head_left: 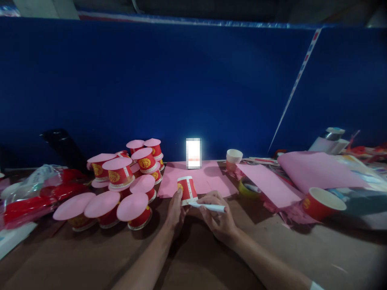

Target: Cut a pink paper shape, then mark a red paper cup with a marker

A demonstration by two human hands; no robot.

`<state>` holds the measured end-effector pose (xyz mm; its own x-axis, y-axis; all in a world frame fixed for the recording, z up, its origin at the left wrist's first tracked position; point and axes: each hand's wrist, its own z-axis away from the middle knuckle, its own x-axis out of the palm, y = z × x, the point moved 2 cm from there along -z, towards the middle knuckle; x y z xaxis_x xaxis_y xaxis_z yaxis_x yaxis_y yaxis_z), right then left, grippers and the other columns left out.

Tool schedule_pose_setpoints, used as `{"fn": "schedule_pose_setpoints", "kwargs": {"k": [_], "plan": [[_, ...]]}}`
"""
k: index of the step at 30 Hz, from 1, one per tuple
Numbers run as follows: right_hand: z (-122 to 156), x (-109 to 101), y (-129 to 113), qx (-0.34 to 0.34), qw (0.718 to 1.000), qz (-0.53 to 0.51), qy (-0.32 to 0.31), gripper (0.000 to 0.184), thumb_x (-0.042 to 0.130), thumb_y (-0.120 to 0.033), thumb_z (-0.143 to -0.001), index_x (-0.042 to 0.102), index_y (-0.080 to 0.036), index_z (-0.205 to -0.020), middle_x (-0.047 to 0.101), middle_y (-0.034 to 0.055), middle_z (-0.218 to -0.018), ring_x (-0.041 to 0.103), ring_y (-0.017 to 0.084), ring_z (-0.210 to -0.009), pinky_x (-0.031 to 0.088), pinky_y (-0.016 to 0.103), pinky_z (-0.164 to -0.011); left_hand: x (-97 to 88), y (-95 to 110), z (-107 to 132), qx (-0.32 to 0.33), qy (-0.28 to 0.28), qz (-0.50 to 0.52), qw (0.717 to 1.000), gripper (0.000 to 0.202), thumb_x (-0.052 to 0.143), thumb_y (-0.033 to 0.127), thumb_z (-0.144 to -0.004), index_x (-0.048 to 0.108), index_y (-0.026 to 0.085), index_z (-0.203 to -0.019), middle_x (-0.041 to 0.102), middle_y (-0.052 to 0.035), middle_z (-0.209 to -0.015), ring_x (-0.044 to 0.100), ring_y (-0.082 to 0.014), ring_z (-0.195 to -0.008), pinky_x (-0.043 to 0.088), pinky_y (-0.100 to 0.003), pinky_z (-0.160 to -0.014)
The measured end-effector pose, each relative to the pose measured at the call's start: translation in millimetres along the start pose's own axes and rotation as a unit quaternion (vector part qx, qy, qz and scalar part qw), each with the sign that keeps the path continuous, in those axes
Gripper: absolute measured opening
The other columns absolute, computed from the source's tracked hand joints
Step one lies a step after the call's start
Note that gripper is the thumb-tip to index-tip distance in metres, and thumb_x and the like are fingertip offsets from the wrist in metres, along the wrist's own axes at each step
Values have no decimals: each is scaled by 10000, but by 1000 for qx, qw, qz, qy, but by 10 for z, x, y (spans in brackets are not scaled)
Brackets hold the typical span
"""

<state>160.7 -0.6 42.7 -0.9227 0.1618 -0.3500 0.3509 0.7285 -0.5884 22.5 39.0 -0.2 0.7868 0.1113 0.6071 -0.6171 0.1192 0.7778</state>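
My left hand [175, 210] grips a red paper cup [184, 189] with a white strip down its side; the cup is held upside down above the table, its wide rim towards me. In my right hand [218, 215] is a white marker pen [213, 208], pinched like a pencil, its tip at or very near the cup's rim. I cannot tell whether the tip touches. Behind the cup lie pink paper sheets [169, 181] on the table.
Red cups topped with pink paper discs [133, 206] stand grouped and stacked on the left, beside red plastic packaging [36, 207]. A glowing, pixelated screen [194, 153] stands at the back. On the right are a red cup [325, 203], a yellow-green tape roll [248, 189] and loose pink paper [320, 171].
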Motion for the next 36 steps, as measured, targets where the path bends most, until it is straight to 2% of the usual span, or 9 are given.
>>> {"fn": "schedule_pose_setpoints", "kwargs": {"k": [5,10,12,18,23,29,36], "plan": [[10,-8,33,41,999,-5,16,141,518,-161,-825,616,-202,-917,639,65,-821,558,206,-808,473,354,-733,4,-1,-5,14,-2,-13,1000,460,607,533,-679,579,148,-931,657,-71,-809,624,-214,-788,467,-347,-755],[10,8,9,14,1000,-3,-1,153,547,-155,-801,636,-211,-912,665,56,-831,574,200,-790,480,352,-728,7,3,-4,17,-8,-24,1000,420,617,512,-677,582,158,-901,649,-43,-801,610,-181,-733,467,-321,-725],[17,18,10,22,1000,-22,-5,156,550,-166,-803,637,-212,-924,665,59,-850,581,201,-805,483,353,-736,18,11,7,17,-20,-12,1000,404,617,499,-686,582,159,-902,650,-45,-806,611,-178,-744,468,-314,-730],[25,-9,102,111,990,-47,72,129,512,-220,-846,628,-196,-898,660,71,-859,608,222,-838,480,367,-778,12,6,13,28,-46,-3,999,397,582,480,-737,590,129,-924,655,-49,-764,626,-176,-730,477,-309,-737],[31,-12,148,142,982,-64,106,119,540,-253,-827,624,-186,-877,649,47,-744,618,199,-754,496,305,-667,19,30,34,24,-78,21,996,402,511,487,-790,603,129,-948,680,-69,-831,639,-196,-781,488,-321,-738],[12,-15,101,125,987,-28,95,116,531,-250,-830,626,-184,-833,643,41,-724,614,194,-761,497,293,-666,39,62,58,-6,-71,41,997,435,523,485,-787,584,150,-1059,683,-79,-932,642,-202,-823,497,-340,-758],[8,-19,81,118,991,-4,61,121,497,-213,-849,610,-178,-825,652,46,-750,622,182,-728,492,296,-695,39,60,52,1,-57,17,998,450,529,526,-763,640,109,-888,695,-83,-778,650,-204,-764,506,-317,-724]]}}
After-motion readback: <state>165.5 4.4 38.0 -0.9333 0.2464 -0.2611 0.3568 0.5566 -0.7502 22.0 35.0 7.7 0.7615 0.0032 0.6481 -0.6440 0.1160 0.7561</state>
